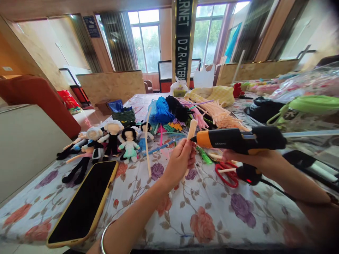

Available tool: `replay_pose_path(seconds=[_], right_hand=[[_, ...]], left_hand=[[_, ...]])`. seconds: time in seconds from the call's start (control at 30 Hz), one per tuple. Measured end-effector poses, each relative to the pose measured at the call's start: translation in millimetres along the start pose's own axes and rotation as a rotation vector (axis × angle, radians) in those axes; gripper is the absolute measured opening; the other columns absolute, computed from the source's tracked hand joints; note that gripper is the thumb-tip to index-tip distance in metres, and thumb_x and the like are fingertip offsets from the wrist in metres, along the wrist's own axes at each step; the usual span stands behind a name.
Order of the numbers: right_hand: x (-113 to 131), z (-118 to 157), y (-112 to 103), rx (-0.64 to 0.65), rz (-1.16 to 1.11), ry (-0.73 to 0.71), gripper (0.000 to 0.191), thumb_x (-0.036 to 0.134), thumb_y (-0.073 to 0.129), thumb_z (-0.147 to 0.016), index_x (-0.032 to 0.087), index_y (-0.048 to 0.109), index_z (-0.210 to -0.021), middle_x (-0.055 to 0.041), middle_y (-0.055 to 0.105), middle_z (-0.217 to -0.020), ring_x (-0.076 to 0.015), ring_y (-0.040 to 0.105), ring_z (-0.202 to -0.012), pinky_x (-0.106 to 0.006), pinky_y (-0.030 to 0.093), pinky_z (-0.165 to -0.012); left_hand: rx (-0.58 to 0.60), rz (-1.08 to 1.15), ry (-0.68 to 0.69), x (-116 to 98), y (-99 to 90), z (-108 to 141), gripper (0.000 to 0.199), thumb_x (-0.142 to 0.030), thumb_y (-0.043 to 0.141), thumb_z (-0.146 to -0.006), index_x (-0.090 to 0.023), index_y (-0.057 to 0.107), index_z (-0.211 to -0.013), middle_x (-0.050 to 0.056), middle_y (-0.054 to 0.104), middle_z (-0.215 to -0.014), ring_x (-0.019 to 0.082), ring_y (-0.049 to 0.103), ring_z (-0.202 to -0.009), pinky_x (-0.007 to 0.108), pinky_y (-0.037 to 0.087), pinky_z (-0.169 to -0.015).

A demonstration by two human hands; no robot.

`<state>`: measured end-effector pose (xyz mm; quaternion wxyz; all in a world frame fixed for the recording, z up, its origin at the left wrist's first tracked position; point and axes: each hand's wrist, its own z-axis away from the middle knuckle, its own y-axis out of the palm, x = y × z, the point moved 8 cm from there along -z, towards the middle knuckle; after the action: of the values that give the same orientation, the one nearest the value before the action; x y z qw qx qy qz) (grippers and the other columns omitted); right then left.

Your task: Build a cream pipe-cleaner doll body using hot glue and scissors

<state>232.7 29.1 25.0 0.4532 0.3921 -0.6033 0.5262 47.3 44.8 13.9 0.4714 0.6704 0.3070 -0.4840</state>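
Note:
Near the middle of the view, my left hand (181, 158) pinches an upright cream pipe-cleaner piece (192, 129). My right hand (254, 160) is wrapped round the handle of an orange and black glue gun (225, 138). The gun points left, its dark nozzle at the cream piece just above my left fingertips; whether they touch is hard to tell. A red light glows low on the gun's handle. Under the gun lie red scissors (227, 178) and a green item (204, 155). To the left, a loose cream strip (147, 148) stretches over the flowered cloth.
A phone in a yellow case (84, 204) lies at the left front. Behind it are several small dolls (112, 135). Blue bundles (162, 110), a black bundle (178, 108) and peach pipe cleaners (222, 114) fill the table's back. A green-lidded container (314, 106) stands right.

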Motion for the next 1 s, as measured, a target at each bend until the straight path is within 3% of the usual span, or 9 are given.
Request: replay_pose_path(seconds=[0.13,0.43,1.0], right_hand=[[0.4,1.8,-1.9,-0.053,0.022,0.027,0.037,0.043,0.081,-0.041,0.027,0.073,-0.073,0.0008,0.072,-0.074,-0.0247,0.064,-0.077,-0.033,0.050,-0.066],[13.9,8.1,0.6,-0.116,-0.039,-0.046,0.021,0.035,0.080,-0.044,0.025,0.068,-0.057,0.0042,0.064,-0.056,-0.0180,0.059,-0.064,-0.028,0.047,-0.063],[10.2,2.2,1.9,-0.029,0.022,-0.001,0.028,0.037,0.079,-0.038,0.021,0.064,-0.055,0.0030,0.062,-0.056,-0.0147,0.053,-0.056,-0.027,0.043,-0.057]], left_hand=[[-0.014,-0.008,-0.018,-1.3,0.8,1.7,0.022,-0.038,0.042,-0.088,-0.018,0.042,-0.077,-0.007,0.032,-0.060,0.002,0.023,-0.041,0.014,0.016,-0.038],[-0.041,-0.040,0.008,-3.4,0.7,2.7,0.020,-0.036,0.044,-0.086,-0.018,0.043,-0.079,-0.006,0.034,-0.061,0.003,0.025,-0.043,0.015,0.016,-0.039],[-0.066,0.026,-0.003,-3.6,-0.9,3.4,0.026,-0.041,0.051,-0.082,-0.017,0.044,-0.074,-0.006,0.035,-0.058,0.002,0.026,-0.042,0.015,0.016,-0.039]])
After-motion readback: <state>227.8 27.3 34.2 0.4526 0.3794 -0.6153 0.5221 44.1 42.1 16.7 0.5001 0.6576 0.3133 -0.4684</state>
